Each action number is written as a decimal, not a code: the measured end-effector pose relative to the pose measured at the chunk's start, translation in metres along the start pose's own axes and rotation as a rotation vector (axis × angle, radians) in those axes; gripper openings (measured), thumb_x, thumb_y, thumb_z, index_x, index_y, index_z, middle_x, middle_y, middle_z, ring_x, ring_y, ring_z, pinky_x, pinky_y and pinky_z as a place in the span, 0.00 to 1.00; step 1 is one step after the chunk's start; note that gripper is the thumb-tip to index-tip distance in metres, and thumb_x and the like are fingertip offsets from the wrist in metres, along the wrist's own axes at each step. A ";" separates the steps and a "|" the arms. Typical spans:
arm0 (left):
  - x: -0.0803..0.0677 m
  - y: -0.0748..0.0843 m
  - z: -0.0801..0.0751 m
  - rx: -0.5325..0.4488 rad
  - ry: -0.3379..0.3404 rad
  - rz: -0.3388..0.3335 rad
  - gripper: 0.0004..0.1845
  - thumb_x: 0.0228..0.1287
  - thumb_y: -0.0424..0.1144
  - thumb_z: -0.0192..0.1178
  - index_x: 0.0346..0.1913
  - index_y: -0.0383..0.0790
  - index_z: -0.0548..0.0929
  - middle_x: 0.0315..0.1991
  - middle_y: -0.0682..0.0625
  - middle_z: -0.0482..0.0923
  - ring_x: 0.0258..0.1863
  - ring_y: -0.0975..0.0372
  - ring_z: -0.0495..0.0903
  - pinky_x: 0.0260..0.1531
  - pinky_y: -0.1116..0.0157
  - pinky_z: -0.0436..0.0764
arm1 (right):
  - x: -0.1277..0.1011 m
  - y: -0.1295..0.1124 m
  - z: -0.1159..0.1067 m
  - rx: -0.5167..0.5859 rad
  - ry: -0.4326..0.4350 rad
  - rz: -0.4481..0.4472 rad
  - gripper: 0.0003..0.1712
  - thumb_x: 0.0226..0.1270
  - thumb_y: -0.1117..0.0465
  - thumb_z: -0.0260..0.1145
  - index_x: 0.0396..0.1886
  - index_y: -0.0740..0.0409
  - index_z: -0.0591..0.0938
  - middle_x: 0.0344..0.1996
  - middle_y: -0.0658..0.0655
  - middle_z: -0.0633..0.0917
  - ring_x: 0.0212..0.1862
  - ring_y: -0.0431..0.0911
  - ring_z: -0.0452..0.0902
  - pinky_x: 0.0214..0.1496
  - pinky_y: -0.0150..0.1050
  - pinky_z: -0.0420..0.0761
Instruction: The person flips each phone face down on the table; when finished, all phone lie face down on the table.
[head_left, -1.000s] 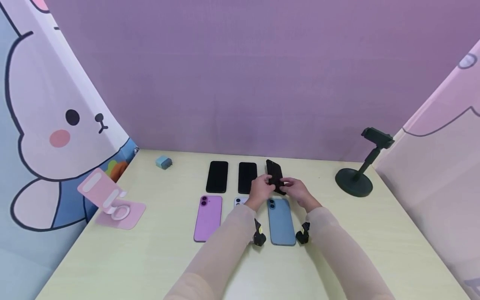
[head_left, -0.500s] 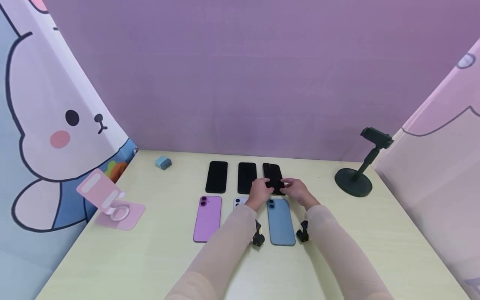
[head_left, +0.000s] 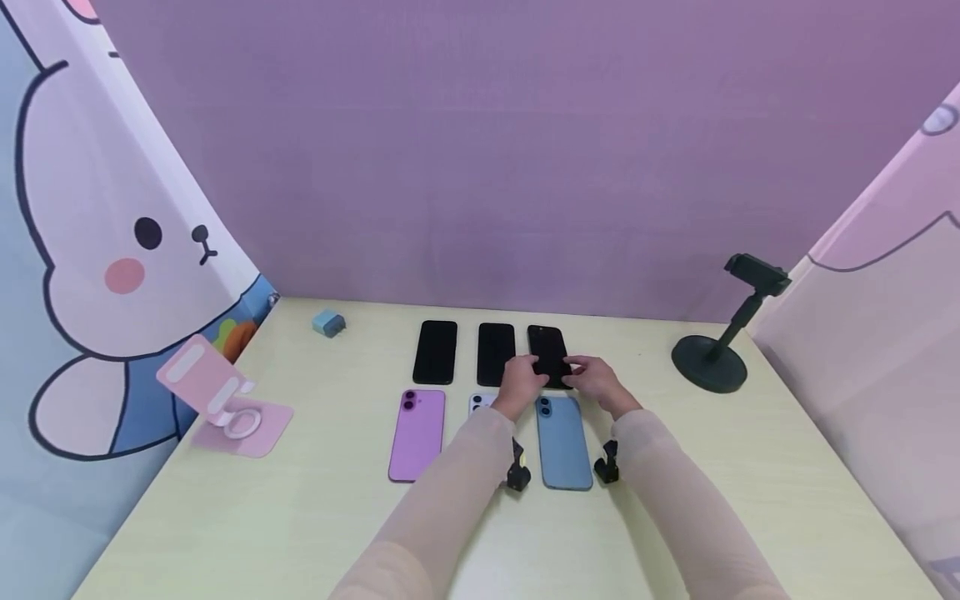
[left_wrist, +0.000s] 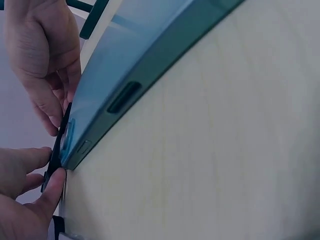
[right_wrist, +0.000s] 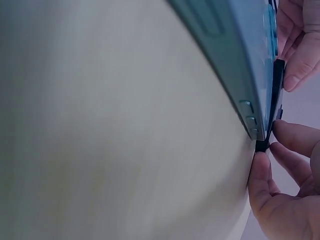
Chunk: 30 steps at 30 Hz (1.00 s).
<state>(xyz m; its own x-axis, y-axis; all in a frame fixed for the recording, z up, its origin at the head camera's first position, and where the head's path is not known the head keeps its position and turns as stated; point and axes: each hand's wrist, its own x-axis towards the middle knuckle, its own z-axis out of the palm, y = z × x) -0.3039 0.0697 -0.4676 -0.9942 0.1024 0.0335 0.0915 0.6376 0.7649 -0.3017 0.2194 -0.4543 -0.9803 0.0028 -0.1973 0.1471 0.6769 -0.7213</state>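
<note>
Black phone, blue phone, purple phone, pale-yellow table.

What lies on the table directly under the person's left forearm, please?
A pale phone lies there, between the purple phone and the blue phone. Only its camera corner shows; the left sleeve covers the rest.

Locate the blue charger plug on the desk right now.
Head view: the blue charger plug sits at the table's far left, near the back wall, left of the black phones and behind the pink stand.
</note>
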 end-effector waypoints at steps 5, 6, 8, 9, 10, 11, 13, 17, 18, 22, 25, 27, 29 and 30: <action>-0.003 0.004 -0.001 0.064 -0.012 0.001 0.21 0.58 0.37 0.61 0.54 0.33 0.76 0.51 0.43 0.74 0.54 0.54 0.69 0.50 0.62 0.70 | -0.001 -0.001 0.000 -0.007 -0.005 -0.003 0.27 0.60 0.63 0.62 0.60 0.61 0.70 0.42 0.63 0.77 0.38 0.51 0.73 0.36 0.40 0.74; -0.003 0.005 -0.002 0.083 -0.017 0.001 0.21 0.59 0.37 0.61 0.54 0.32 0.76 0.51 0.42 0.74 0.54 0.54 0.69 0.50 0.62 0.70 | -0.002 -0.001 0.000 -0.007 -0.006 -0.002 0.27 0.61 0.63 0.62 0.60 0.61 0.70 0.42 0.63 0.76 0.39 0.51 0.73 0.36 0.40 0.74; -0.004 0.007 -0.002 0.115 -0.020 0.004 0.20 0.59 0.37 0.60 0.53 0.31 0.76 0.51 0.42 0.74 0.54 0.53 0.70 0.50 0.62 0.70 | -0.003 -0.002 0.000 -0.010 -0.005 -0.002 0.26 0.61 0.63 0.61 0.60 0.61 0.70 0.43 0.64 0.76 0.39 0.51 0.73 0.36 0.40 0.74; -0.004 0.008 -0.002 0.132 -0.021 0.005 0.20 0.59 0.37 0.60 0.53 0.31 0.76 0.50 0.42 0.75 0.53 0.53 0.70 0.50 0.62 0.70 | -0.003 -0.002 0.000 -0.009 -0.004 -0.002 0.26 0.61 0.63 0.61 0.60 0.61 0.70 0.43 0.64 0.76 0.39 0.52 0.73 0.36 0.40 0.74; -0.004 0.009 -0.002 0.148 -0.020 0.007 0.20 0.59 0.37 0.60 0.53 0.31 0.76 0.50 0.42 0.75 0.53 0.54 0.70 0.49 0.62 0.70 | -0.004 -0.003 0.000 -0.009 -0.003 -0.003 0.26 0.61 0.63 0.61 0.60 0.61 0.70 0.44 0.64 0.76 0.39 0.52 0.73 0.36 0.40 0.74; -0.003 0.010 -0.002 0.156 -0.016 0.008 0.19 0.59 0.36 0.60 0.53 0.31 0.76 0.49 0.42 0.75 0.52 0.53 0.71 0.49 0.62 0.71 | -0.004 -0.003 0.000 -0.011 -0.002 -0.006 0.26 0.61 0.64 0.61 0.60 0.61 0.70 0.44 0.64 0.76 0.39 0.52 0.72 0.36 0.40 0.74; -0.003 0.010 -0.001 0.158 -0.015 0.006 0.19 0.59 0.36 0.60 0.53 0.31 0.76 0.49 0.42 0.75 0.52 0.54 0.71 0.48 0.62 0.71 | -0.004 -0.003 0.000 -0.017 0.002 -0.009 0.26 0.61 0.64 0.61 0.60 0.62 0.70 0.44 0.65 0.76 0.39 0.52 0.72 0.35 0.39 0.74; -0.004 0.010 0.001 0.121 0.000 -0.008 0.19 0.59 0.36 0.59 0.53 0.31 0.76 0.49 0.41 0.75 0.54 0.53 0.69 0.50 0.61 0.70 | -0.003 -0.002 0.001 -0.033 0.013 -0.010 0.26 0.61 0.64 0.61 0.60 0.61 0.70 0.44 0.64 0.76 0.39 0.51 0.73 0.35 0.39 0.75; -0.004 0.009 0.001 0.107 0.005 -0.016 0.19 0.60 0.36 0.59 0.53 0.31 0.76 0.50 0.41 0.74 0.54 0.53 0.69 0.50 0.62 0.70 | -0.003 -0.002 0.001 -0.033 0.013 -0.009 0.26 0.61 0.64 0.61 0.60 0.61 0.70 0.44 0.64 0.76 0.39 0.52 0.73 0.35 0.39 0.75; -0.006 0.006 0.002 0.045 0.034 -0.029 0.19 0.58 0.34 0.60 0.52 0.31 0.77 0.50 0.41 0.74 0.54 0.53 0.69 0.50 0.61 0.70 | -0.002 0.001 0.000 -0.029 0.006 -0.008 0.27 0.60 0.63 0.62 0.60 0.61 0.70 0.44 0.64 0.76 0.39 0.51 0.73 0.35 0.39 0.75; -0.006 0.004 0.000 0.038 0.037 -0.010 0.19 0.58 0.34 0.61 0.52 0.32 0.77 0.50 0.42 0.75 0.53 0.54 0.70 0.49 0.62 0.71 | -0.002 0.001 -0.002 -0.026 -0.005 -0.009 0.27 0.60 0.62 0.62 0.60 0.61 0.70 0.43 0.64 0.76 0.38 0.50 0.74 0.32 0.39 0.75; -0.006 0.003 -0.002 0.028 0.036 0.014 0.19 0.58 0.35 0.61 0.52 0.32 0.77 0.48 0.42 0.76 0.51 0.55 0.72 0.47 0.62 0.72 | -0.002 -0.002 -0.003 -0.041 0.005 -0.020 0.26 0.61 0.62 0.62 0.59 0.62 0.71 0.41 0.63 0.77 0.35 0.49 0.74 0.30 0.38 0.74; -0.006 0.000 -0.006 0.003 0.031 0.030 0.19 0.58 0.35 0.61 0.52 0.32 0.77 0.43 0.43 0.78 0.45 0.56 0.75 0.42 0.63 0.75 | -0.003 -0.008 -0.003 -0.058 0.024 -0.036 0.25 0.61 0.61 0.62 0.58 0.63 0.72 0.39 0.62 0.77 0.33 0.49 0.74 0.29 0.38 0.74; -0.007 -0.001 -0.009 -0.006 0.035 0.038 0.19 0.58 0.35 0.61 0.52 0.32 0.77 0.40 0.44 0.79 0.42 0.57 0.76 0.40 0.64 0.75 | -0.004 -0.013 -0.001 -0.065 0.035 -0.046 0.24 0.61 0.61 0.61 0.57 0.63 0.72 0.39 0.62 0.77 0.33 0.49 0.73 0.29 0.39 0.74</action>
<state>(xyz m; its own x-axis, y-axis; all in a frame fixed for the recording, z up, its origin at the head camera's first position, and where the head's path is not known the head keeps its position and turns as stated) -0.2978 0.0615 -0.4632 -0.9914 0.0995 0.0851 0.1289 0.6290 0.7666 -0.3002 0.2119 -0.4436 -0.9901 -0.0041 -0.1406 0.0941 0.7233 -0.6841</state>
